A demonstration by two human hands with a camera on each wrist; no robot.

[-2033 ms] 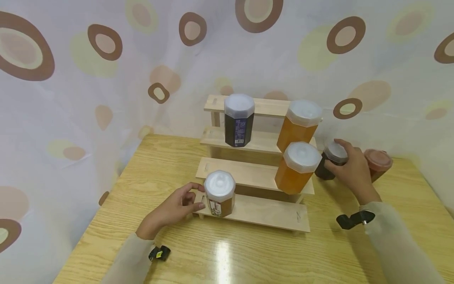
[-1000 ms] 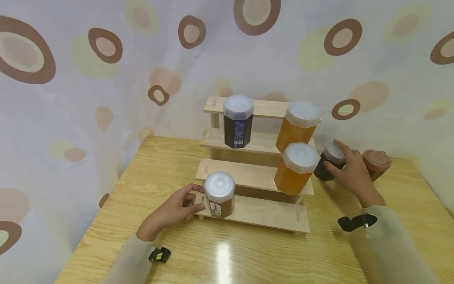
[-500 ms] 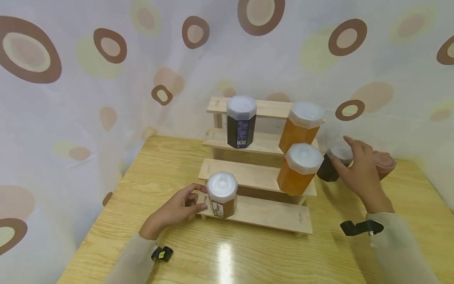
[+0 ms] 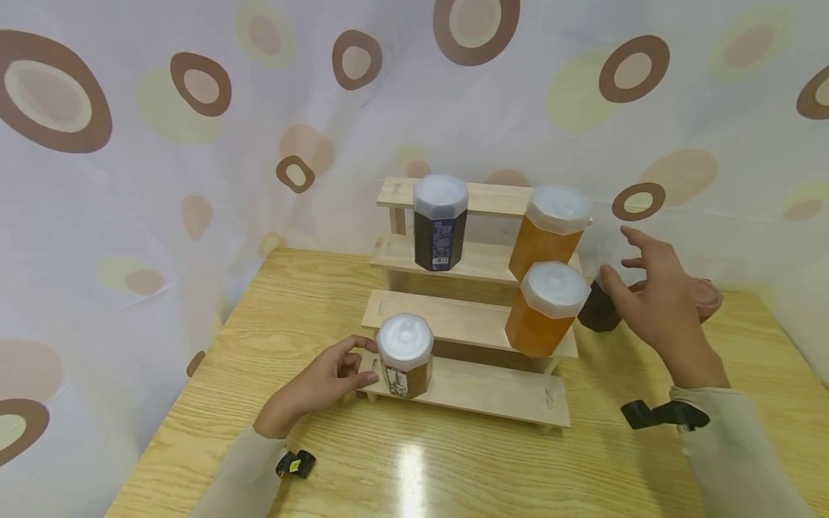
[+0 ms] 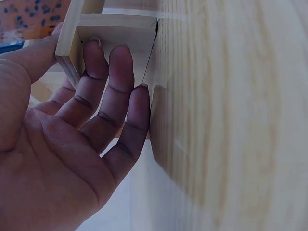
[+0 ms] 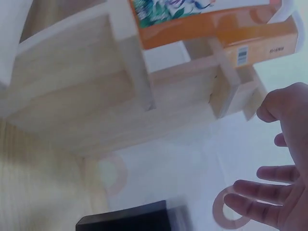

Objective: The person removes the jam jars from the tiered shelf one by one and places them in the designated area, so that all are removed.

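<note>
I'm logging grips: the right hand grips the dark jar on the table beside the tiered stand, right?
Not gripped: the right wrist view shows the right hand apart from the dark jar, which is on the table beside the tiered stand.

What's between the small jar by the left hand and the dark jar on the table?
From the small jar to the dark jar: bare rack boards, then the front orange jar; head view.
</note>
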